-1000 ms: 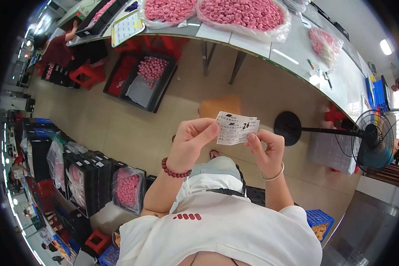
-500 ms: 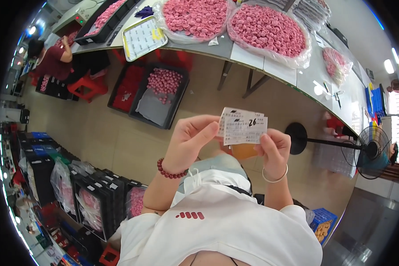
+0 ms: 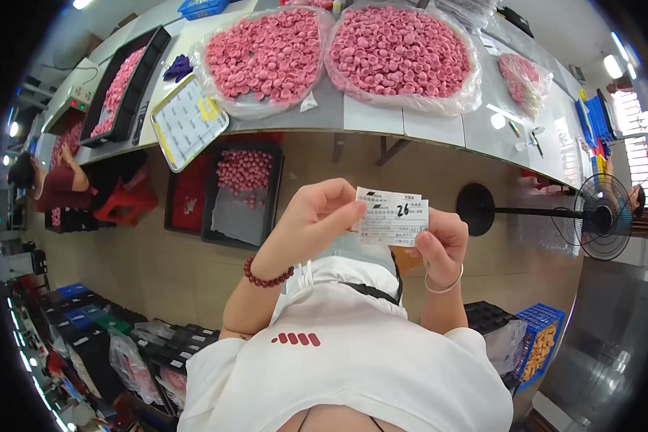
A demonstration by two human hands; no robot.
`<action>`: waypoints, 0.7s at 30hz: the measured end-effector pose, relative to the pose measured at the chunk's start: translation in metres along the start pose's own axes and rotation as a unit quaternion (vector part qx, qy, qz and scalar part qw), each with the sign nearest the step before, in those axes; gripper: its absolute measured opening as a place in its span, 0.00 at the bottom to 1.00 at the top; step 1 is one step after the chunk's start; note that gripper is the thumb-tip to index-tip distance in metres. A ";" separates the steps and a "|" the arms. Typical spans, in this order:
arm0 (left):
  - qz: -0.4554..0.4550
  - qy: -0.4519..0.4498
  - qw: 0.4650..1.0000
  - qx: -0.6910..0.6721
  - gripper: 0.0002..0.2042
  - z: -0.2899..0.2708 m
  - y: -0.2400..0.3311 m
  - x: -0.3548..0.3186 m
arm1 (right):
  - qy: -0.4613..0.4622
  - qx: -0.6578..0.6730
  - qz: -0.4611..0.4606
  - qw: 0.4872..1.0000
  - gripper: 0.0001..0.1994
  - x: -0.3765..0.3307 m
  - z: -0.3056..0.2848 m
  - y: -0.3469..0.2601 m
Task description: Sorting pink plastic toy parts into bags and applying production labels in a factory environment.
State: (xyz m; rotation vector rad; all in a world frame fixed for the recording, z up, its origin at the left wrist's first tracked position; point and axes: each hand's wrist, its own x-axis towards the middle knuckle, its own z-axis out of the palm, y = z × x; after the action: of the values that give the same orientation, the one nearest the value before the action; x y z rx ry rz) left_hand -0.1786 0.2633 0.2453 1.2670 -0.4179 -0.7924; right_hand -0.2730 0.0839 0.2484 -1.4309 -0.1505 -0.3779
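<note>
Two white paper slips are held up in front of me, overlapping. The front slip (image 3: 381,229) has print and a large handwritten black mark; the rear slip (image 3: 414,196) shows mostly along its top edge. My left hand (image 3: 317,216), with a dark red bead bracelet (image 3: 266,273) at its wrist, pinches their left side between thumb and fingers. At the lower right corner, the thumb of my right hand (image 3: 445,248) presses on the front slip, its fingers curled behind. A pale bangle (image 3: 445,288) circles that wrist.
Ahead, a long table (image 3: 439,129) bears two big plastic-lined heaps of pink cup-shaped pieces (image 3: 399,54) and a shallow tray (image 3: 187,122). Beneath stands a black crate (image 3: 241,180) of pink balls. A standing fan (image 3: 603,216) is at right, a seated person (image 3: 61,180) at left.
My view has shifted, so the table and its pink heaps sit lower and further left in the picture. Both hands keep hold of the slips, nearly in the same place before me.
</note>
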 end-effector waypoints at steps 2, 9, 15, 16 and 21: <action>-0.028 -0.083 0.994 -0.061 0.05 -0.007 0.010 0.026 | 0.011 0.011 -0.026 1.000 0.13 0.020 -0.012 0.005; -0.036 -0.158 0.972 -0.171 0.04 -0.013 0.036 0.090 | 0.043 0.007 0.061 0.997 0.14 0.058 -0.060 0.012; -0.079 -0.173 0.979 -0.074 0.04 -0.027 0.048 0.142 | 0.056 -0.361 0.179 0.914 0.23 0.112 -0.056 0.024; -0.077 -0.169 0.975 -0.121 0.04 -0.031 0.053 0.151 | 0.088 -0.426 0.216 0.874 0.22 0.121 -0.053 0.020; -0.050 -0.136 0.981 -0.132 0.05 -0.068 0.070 0.192 | 0.319 -0.451 -0.173 0.815 0.24 0.179 -0.037 0.029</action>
State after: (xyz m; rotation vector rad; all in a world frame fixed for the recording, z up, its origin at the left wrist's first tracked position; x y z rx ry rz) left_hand 0.0175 0.1763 0.2665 0.9398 -0.4525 -1.0759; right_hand -0.1012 0.0209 0.2736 -2.1161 0.3807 -1.3449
